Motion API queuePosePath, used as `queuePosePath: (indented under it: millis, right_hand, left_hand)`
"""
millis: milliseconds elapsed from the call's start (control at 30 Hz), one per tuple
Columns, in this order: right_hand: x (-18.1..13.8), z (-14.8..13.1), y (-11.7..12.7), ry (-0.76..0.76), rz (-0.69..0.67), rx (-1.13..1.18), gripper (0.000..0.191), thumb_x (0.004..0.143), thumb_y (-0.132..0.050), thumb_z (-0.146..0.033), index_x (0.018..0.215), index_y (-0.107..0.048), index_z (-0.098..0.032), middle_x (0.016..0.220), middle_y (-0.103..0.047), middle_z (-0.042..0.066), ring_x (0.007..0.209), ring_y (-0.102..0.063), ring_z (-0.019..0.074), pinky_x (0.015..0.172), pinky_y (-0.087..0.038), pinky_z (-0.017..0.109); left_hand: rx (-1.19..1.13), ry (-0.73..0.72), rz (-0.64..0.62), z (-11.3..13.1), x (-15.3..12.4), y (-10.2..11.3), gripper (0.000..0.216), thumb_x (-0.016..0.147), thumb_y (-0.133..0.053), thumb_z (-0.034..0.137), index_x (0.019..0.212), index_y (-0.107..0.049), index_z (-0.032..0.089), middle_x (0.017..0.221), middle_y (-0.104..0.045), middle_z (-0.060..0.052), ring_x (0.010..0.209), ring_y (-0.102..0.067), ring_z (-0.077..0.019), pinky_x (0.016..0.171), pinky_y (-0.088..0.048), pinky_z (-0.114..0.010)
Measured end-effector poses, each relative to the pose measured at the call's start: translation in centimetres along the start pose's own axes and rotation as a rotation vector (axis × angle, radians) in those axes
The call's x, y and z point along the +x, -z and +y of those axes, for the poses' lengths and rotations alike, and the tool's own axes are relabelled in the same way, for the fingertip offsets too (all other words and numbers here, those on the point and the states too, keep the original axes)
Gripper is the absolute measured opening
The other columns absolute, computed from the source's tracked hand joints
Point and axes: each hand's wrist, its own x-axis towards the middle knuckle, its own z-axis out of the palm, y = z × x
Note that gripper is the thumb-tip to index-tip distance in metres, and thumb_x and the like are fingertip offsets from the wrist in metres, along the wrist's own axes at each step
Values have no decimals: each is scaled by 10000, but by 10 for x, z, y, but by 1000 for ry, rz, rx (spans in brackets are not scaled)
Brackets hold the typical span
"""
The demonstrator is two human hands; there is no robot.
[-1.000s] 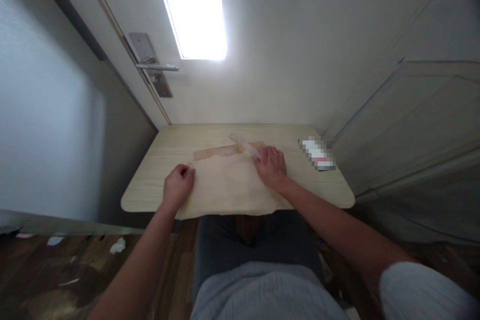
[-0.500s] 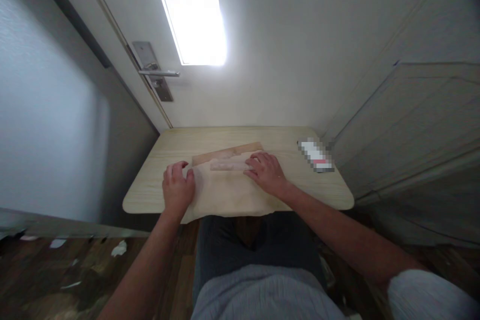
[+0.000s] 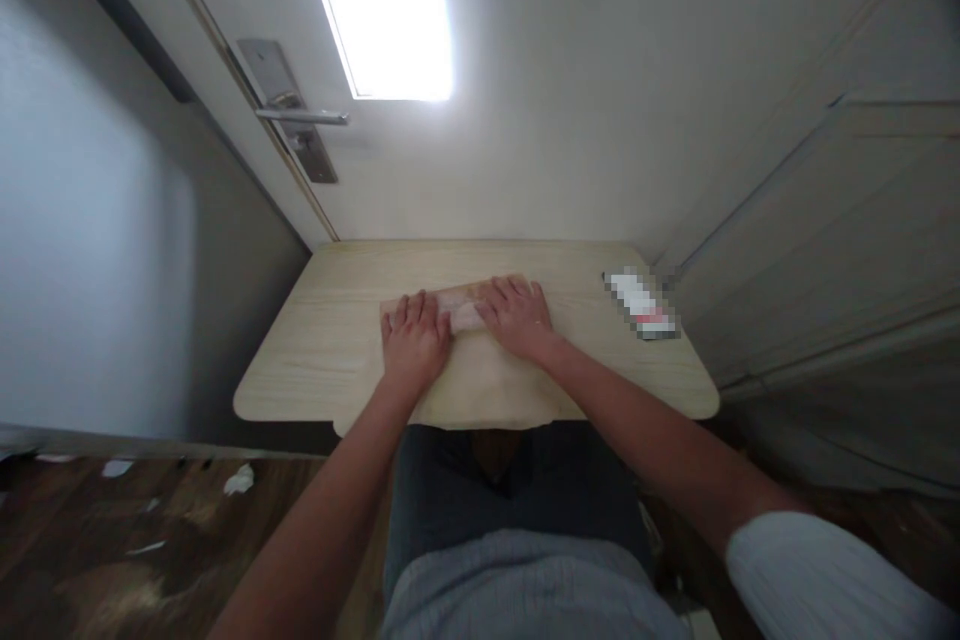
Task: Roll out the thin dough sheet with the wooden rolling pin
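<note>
A beige cloth (image 3: 480, 385) lies on a small light-wood table (image 3: 330, 340), its near edge hanging over the front. Along its far edge runs a pale pink strip (image 3: 463, 310). My left hand (image 3: 414, 338) lies flat on the cloth's far left part, fingers stretched forward. My right hand (image 3: 516, 317) lies flat beside it, fingers spread, on the right of the strip. The two hands nearly touch and press down on the cloth.
A small white and red object (image 3: 642, 305), blurred out, lies near the table's right edge. Behind the table is a white door with a metal handle (image 3: 296, 116) and a bright glass pane. Scraps of paper (image 3: 238, 480) litter the wooden floor at left.
My left hand has let go of the cloth's left corner and moved right onto the cloth beside my right hand. The pink strip, first raised, now lies flat under both hands.
</note>
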Motion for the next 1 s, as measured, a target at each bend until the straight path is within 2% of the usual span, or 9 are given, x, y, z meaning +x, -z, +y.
queuePosePath:
  millis: [167, 367, 500, 667, 900, 1000]
  right_hand:
    - [19, 0, -10, -55, 16, 19, 495, 1023, -265, -502, 1402, -494, -280, 1444, -521, 62, 1293, -437, 292, 1071, -248, 490]
    - [33, 1, -13, -71, 5, 42, 480, 1020, -282, -491, 1367, -533, -276, 1395, -557, 75, 1242, -462, 285, 1024, -292, 462]
    - [40, 3, -11, -70, -1, 44, 454, 1013, -321, -466, 1351, -549, -266, 1385, -555, 86, 1234, -450, 287, 1026, -284, 466]
    - [49, 4, -11, -65, -14, 52, 437, 995, -370, -455, 1344, -551, -263, 1386, -551, 85, 1214, -456, 291, 1021, -294, 482]
    - [59, 7, -18, -91, -27, 78, 452, 982, -382, -467, 1357, -538, -268, 1383, -551, 84, 1218, -459, 295, 1010, -311, 486]
    - [58, 6, -17, -103, -27, 77, 456, 979, -385, -469, 1360, -535, -268, 1384, -548, 87, 1220, -457, 292, 1013, -311, 483]
  left_hand:
    - [18, -9, -18, -4, 19, -2, 550, 995, -224, 436, 1412, -482, 187, 1497, -472, -118, 1388, -364, -333, 1134, -213, -539]
    - [37, -35, -30, -8, 34, -3, 522, 992, -248, 420, 1369, -525, 187, 1390, -560, -131, 1273, -468, -316, 1078, -284, -484]
    - [45, -16, -68, -10, 43, -5, 487, 988, -265, 415, 1264, -603, 198, 1231, -620, -144, 1163, -527, -311, 1011, -338, -462]
    - [111, -4, -98, -13, 56, -7, 460, 989, -255, 403, 1146, -631, 189, 1137, -624, -146, 1120, -539, -309, 941, -388, -446]
    - [96, 21, -149, -15, 69, -8, 450, 983, -250, 391, 1115, -625, 179, 1128, -629, -160, 1118, -540, -320, 914, -405, -468]
    - [99, 34, -132, -13, 68, -7, 458, 983, -247, 396, 1114, -627, 175, 1126, -636, -158, 1118, -546, -320, 917, -407, -466]
